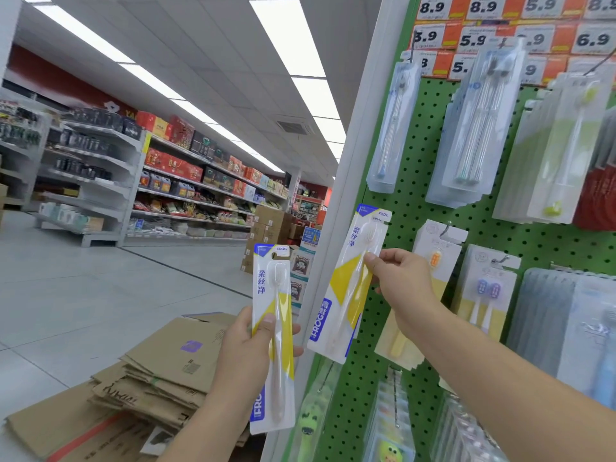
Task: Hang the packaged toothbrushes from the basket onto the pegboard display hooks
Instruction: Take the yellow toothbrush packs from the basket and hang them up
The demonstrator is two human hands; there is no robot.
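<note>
My left hand (pixel 248 348) grips a packaged toothbrush (pixel 271 288) with a white, yellow and blue card, held upright left of the display's white edge. My right hand (pixel 401 278) pinches a second, matching packaged toothbrush (pixel 346 288) by its middle, tilted, with its top against the green pegboard (pixel 420 208). Whether its hang hole sits on a hook is hidden by the card. The basket is out of view.
Other toothbrush packs (pixel 473 128) hang on hooks across the pegboard, under orange price tags (pixel 483 38). Flattened cardboard boxes (pixel 156 371) are stacked on the floor at lower left. Stocked shelves (pixel 186 181) line the aisle at the left.
</note>
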